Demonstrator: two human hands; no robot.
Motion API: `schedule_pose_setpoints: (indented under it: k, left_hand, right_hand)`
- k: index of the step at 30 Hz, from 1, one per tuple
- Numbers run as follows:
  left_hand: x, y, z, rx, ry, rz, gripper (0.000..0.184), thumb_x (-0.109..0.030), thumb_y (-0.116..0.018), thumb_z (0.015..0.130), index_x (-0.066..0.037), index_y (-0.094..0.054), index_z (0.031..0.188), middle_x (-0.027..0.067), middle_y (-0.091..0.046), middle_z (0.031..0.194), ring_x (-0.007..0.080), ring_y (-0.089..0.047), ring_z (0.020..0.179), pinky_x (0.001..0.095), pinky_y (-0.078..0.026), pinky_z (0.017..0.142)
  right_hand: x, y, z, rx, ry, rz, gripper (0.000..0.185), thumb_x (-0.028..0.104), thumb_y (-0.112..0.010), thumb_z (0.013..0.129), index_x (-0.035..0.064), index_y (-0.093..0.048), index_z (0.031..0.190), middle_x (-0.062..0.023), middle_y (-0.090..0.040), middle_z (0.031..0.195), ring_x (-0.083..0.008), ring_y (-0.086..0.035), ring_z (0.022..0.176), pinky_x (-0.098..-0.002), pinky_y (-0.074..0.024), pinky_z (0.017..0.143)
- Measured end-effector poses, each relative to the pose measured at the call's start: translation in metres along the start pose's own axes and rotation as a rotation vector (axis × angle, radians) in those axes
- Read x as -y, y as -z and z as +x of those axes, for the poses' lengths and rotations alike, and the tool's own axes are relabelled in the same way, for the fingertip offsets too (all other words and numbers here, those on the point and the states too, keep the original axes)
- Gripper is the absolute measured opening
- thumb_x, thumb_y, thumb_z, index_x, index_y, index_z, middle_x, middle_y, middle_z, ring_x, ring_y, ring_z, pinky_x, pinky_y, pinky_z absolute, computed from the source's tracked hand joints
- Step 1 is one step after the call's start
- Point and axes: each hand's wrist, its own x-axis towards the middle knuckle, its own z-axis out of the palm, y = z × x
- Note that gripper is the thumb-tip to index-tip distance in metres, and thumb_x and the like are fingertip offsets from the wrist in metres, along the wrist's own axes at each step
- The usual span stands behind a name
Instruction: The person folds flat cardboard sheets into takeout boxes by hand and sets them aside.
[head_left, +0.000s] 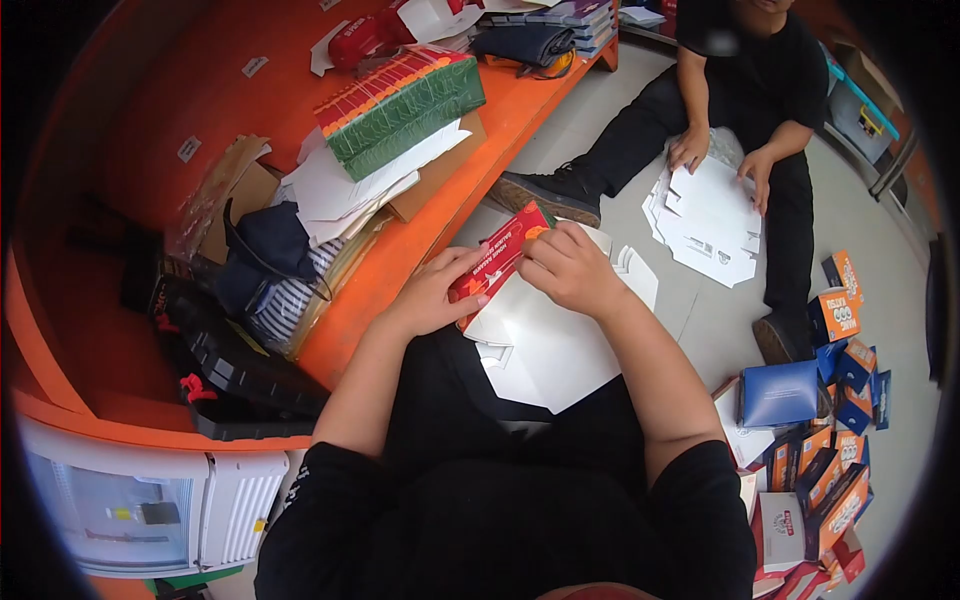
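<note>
A red printed carton (500,258) with a green end is between my two hands, above flat white cardboard sheets (550,335) on my lap. My left hand (437,290) lies along the carton's left side, thumb at its lower edge and fingers over the top. At the carton's right end, my right hand (567,265) has its fingers curled together near an orange printed patch. Whether it grips the carton's edge or a flap is hidden by the fingers.
Across from me, a person (745,90) sits with both hands on white cardboard blanks (708,220). Folded boxes (780,393) pile up at the right. An orange shelf (350,340) at the left holds a strapped red-green bundle (405,115), papers and a black case (235,350).
</note>
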Motion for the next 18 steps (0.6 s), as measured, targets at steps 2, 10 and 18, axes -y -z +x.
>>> schedule_pose_setpoints:
  k: [2,10,18]
  left_hand:
    - [0.001,-0.002,-0.003,0.01,-0.012,0.042,0.066,-0.037,-0.063,0.079,-0.016,-0.036,0.135,0.0147,-0.043,0.125,0.0284,-0.048,0.111,0.0348,-0.04,0.093]
    - [0.033,-0.037,0.008,-0.014,-0.066,-0.151,0.053,-0.035,-0.063,0.081,-0.011,-0.046,0.125,0.0175,-0.041,0.127,0.0323,-0.041,0.118,0.0378,-0.034,0.099]
    - [0.018,-0.081,0.043,-0.113,-0.005,-0.5,0.044,-0.032,-0.06,0.084,-0.004,-0.04,0.112,0.0163,-0.044,0.113,0.0284,-0.044,0.11,0.035,-0.035,0.094]
  right_hand:
    - [0.007,-0.001,0.002,0.105,-0.101,0.004,0.013,0.012,-0.058,0.069,0.0097,-0.057,0.082,-0.003,-0.053,0.085,-0.0181,-0.051,0.077,-0.0321,-0.0411,0.074]
    - [0.031,-0.002,-0.017,0.173,-0.293,-0.05,0.011,0.013,-0.056,0.07,0.0109,-0.056,0.081,-0.0028,-0.052,0.086,-0.018,-0.051,0.08,-0.0322,-0.0389,0.071]
    - [0.015,-0.001,-0.036,-0.013,-0.661,-0.135,0.013,0.004,-0.063,0.068,0.0084,-0.054,0.076,-0.0032,-0.052,0.081,-0.0209,-0.053,0.077,-0.034,-0.0409,0.069]
